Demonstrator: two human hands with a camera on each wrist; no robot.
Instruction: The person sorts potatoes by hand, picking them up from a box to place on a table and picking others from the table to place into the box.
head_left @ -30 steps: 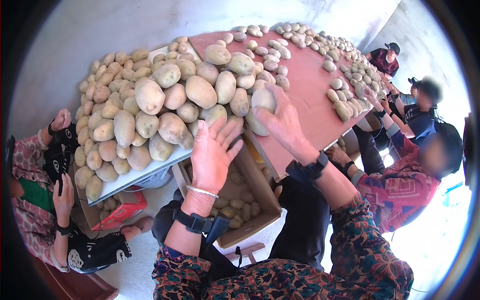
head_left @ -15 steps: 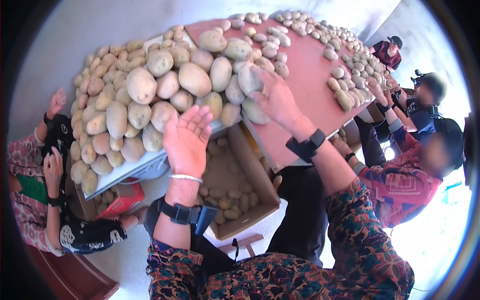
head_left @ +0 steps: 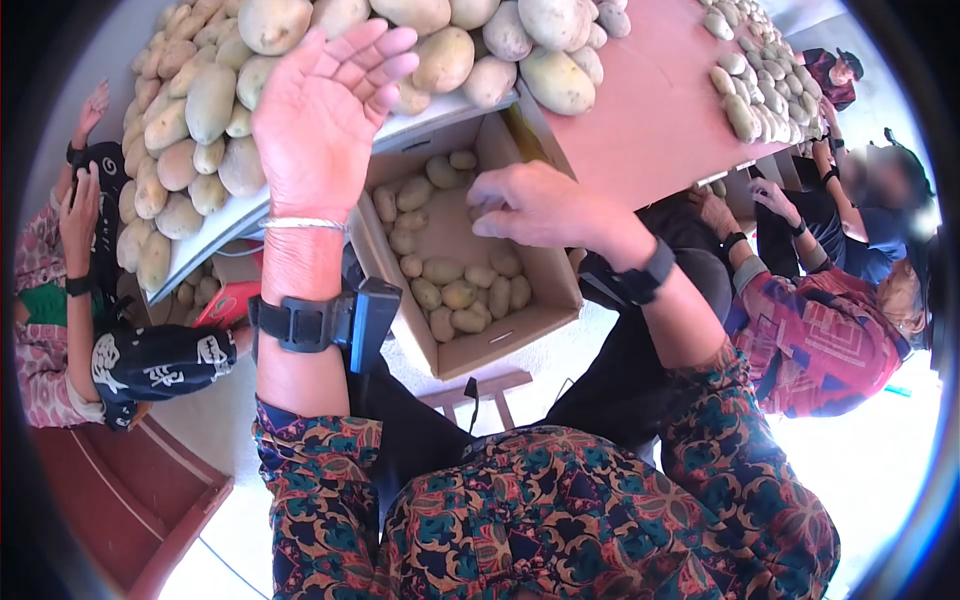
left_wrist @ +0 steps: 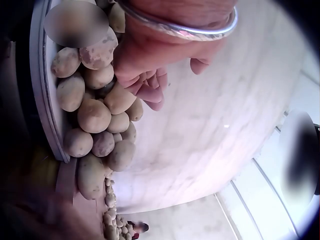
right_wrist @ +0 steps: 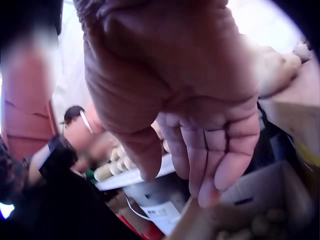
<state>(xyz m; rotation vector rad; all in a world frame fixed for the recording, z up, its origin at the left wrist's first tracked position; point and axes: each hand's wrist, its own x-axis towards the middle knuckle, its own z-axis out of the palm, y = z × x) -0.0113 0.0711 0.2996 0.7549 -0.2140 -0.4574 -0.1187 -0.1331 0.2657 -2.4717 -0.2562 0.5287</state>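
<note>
My left hand point(head_left: 320, 130) is palm up with its fingers loosely bent and nothing in it, in front of a large heap of potatoes point(head_left: 207, 104). The left wrist view shows its fingers beside potatoes point(left_wrist: 94, 116) near the board's edge. Over an open cardboard box point(head_left: 535, 318), my right hand point(head_left: 535, 205) hangs with fingers pointing down and left. From the right wrist, the palm and fingers point(right_wrist: 202, 145) show no potato in them. Several smaller potatoes point(head_left: 460, 293) lie in the bottom of the box.
The heap rests on a white-edged board point(head_left: 210, 240); a reddish tabletop point(head_left: 640, 110) adjoins it, with more potatoes point(head_left: 765, 95) farther right. A person in patterned pink point(head_left: 820, 345) sits at right, another person's hand point(head_left: 80, 220) is at left. A red box point(head_left: 228, 303) stands below the board.
My right hand has left the large potato at the heap's right edge and come down over the box. My left hand shifted left. The head view has tilted down, showing more of the box.
</note>
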